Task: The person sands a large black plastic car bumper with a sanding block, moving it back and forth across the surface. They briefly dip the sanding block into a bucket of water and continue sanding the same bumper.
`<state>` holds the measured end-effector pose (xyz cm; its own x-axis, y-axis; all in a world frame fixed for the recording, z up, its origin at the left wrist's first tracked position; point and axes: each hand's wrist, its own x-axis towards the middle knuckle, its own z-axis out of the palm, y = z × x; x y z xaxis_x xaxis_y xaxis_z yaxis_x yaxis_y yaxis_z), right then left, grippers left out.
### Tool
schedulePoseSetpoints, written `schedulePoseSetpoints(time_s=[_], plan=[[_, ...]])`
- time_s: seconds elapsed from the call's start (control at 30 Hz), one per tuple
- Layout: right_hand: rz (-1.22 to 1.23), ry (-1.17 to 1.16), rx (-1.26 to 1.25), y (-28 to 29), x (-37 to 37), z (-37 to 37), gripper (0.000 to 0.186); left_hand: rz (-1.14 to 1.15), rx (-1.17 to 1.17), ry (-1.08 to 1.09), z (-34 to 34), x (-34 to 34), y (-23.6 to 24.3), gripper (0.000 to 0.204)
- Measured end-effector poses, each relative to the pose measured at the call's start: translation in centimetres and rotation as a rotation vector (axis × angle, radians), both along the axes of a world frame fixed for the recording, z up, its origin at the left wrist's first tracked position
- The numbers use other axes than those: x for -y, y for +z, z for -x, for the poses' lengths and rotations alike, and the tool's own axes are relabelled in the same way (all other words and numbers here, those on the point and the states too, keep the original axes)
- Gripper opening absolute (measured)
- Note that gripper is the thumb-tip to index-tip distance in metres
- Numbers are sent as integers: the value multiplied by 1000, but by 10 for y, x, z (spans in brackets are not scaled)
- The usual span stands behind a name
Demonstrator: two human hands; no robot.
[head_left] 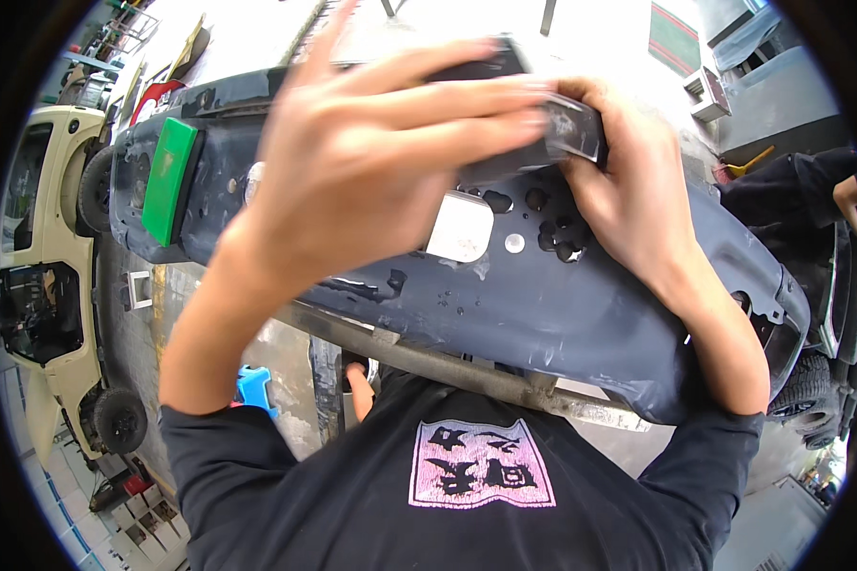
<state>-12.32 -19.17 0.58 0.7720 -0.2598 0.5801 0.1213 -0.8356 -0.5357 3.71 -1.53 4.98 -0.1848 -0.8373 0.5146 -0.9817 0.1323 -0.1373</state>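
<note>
A dark grey car bumper (533,305) lies across in front of me, with wet drops and dark puddles on it. Above it, my right hand (638,181) is closed around the end of a glossy black piece (576,128) whose exact kind I cannot make out. My left hand (362,162), smeared by motion, reaches over the same piece with fingers stretched and spread, fingertips at its edge. The left thumb is hidden. Beneath the hands, a white rounded square piece (461,226) and a small white disc (514,244) rest on the bumper.
A green block (169,181) with a dark base sits on the bumper's left part. The bumper rests on a metal rail (419,360). A beige off-road vehicle (52,247) stands at left, and a blue plastic object (255,390) below. Another person's hand (849,202) shows at far right.
</note>
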Motion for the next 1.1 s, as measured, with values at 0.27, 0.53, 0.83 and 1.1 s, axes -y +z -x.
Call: schedulePoseSetpoints(time_s=[0.27, 0.53, 0.83, 1.1], plan=[[-38, 15, -46, 1, 2, 1, 32, -28, -14, -44, -1, 4, 2, 39], [60, 17, -85, 4, 5, 2, 36, 33, -147, -49, -8, 1, -5, 38], [49, 17, -166, 9, 3, 0, 39, 70, -195, -154, 2, 13, -12, 30], [13, 50, -51, 2, 3, -4, 37, 73, -312, -181, 12, 18, -18, 32]])
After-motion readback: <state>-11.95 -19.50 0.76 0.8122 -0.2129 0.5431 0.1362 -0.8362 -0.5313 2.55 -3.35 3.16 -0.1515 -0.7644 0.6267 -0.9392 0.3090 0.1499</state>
